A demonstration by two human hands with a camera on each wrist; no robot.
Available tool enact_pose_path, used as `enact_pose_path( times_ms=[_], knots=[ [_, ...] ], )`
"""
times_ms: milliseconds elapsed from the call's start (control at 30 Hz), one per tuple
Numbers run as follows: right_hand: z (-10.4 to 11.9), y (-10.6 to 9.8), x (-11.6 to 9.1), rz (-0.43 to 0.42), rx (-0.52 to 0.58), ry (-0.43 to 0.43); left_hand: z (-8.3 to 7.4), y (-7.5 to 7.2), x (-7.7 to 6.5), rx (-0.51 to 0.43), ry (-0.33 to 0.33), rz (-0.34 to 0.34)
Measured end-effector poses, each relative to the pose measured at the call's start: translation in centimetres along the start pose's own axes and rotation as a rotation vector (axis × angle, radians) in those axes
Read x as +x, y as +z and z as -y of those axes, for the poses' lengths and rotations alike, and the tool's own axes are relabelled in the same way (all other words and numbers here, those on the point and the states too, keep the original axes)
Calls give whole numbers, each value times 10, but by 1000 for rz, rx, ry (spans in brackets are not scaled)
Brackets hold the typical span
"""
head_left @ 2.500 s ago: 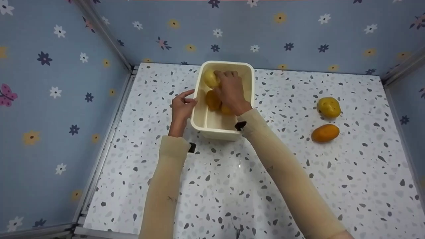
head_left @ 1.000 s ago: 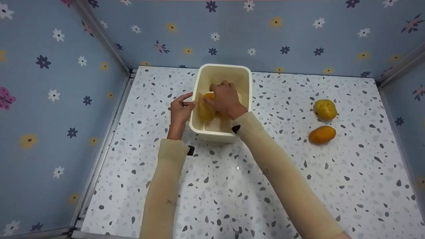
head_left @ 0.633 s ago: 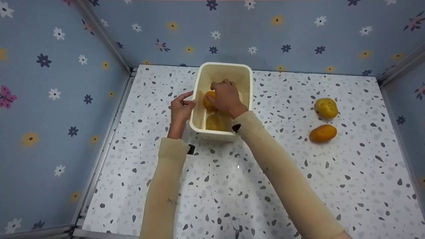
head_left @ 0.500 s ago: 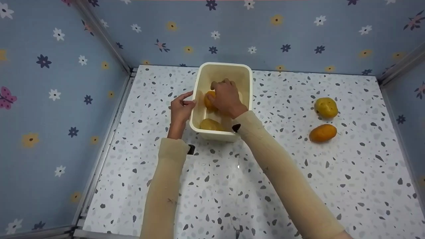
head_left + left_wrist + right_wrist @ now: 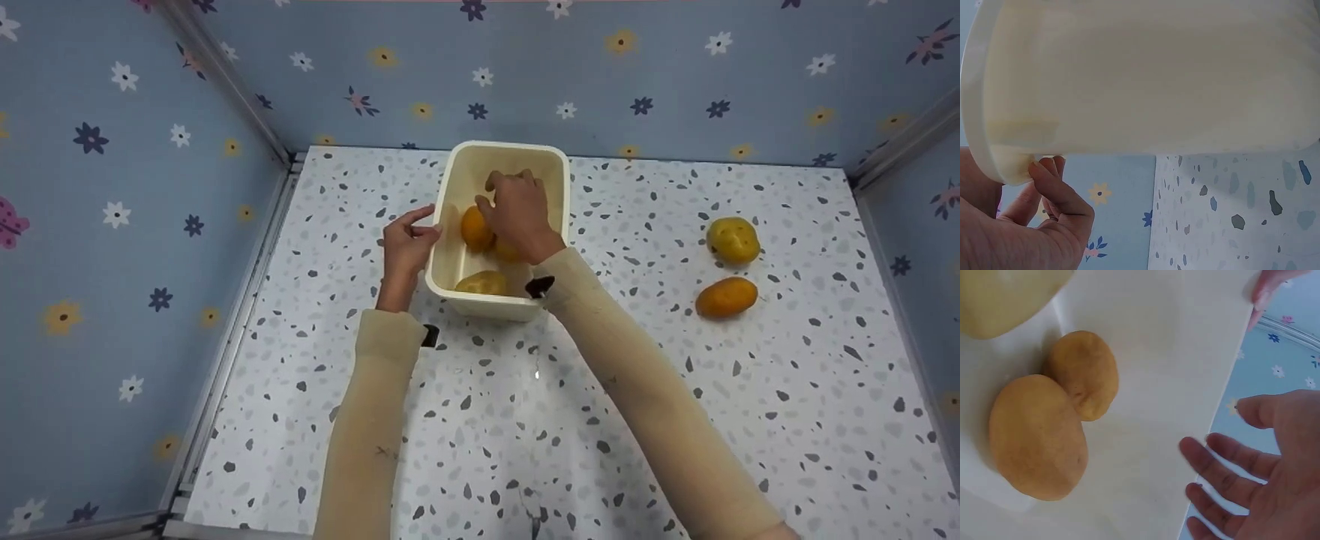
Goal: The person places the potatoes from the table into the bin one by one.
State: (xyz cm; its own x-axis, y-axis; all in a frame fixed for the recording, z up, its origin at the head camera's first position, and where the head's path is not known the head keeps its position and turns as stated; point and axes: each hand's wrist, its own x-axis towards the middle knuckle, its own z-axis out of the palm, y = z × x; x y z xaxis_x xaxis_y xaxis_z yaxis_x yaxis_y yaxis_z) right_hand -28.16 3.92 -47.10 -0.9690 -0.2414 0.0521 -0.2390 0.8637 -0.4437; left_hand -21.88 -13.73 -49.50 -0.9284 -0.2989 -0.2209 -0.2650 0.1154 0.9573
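Note:
A deep cream plastic bin point(image 5: 491, 309) stands on the table with several potato-like pieces inside. My left hand point(image 5: 406, 249) is at its left wall, thumb and fingers pinching the rim, as the left wrist view shows with the hand point(image 5: 1044, 219) below the rim corner. My right hand point(image 5: 519, 210) is inside the bin's opening, above the pieces. In the right wrist view that hand point(image 5: 1258, 478) has spread, loosely bent fingers and holds nothing. Two orange-brown pieces point(image 5: 1039, 439) lie side by side, and a yellow potato point(image 5: 482, 283) lies at the bin's near end.
To the right on the speckled table point(image 5: 645, 450) lie a yellow lumpy potato point(image 5: 733, 241) and an orange oblong piece point(image 5: 726, 298). Flower-patterned panels point(image 5: 525, 67) close off the back and both sides.
The yellow potato has gone from my right hand's fingers at the bin's back to its near end. The right hand has let go and lifted slightly. The left hand stays at the rim.

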Motion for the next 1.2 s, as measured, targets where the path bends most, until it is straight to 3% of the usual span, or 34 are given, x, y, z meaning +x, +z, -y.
enact_pose_path(
  times_ms=[367,533,933,1200],
  knots=[
    [0,-41,-7,-14,48,53,-1,1,0,3,-25,15],
    [-13,-59,-14,-59,64,35,-1,-1,-1,-17,-33,18],
    [-93,-70,-46,-225,49,71,-3,-2,-4,-21,-31,33],
    [-149,-75,-80,-233,24,157,-7,-7,0,48,-92,79]
  ],
)
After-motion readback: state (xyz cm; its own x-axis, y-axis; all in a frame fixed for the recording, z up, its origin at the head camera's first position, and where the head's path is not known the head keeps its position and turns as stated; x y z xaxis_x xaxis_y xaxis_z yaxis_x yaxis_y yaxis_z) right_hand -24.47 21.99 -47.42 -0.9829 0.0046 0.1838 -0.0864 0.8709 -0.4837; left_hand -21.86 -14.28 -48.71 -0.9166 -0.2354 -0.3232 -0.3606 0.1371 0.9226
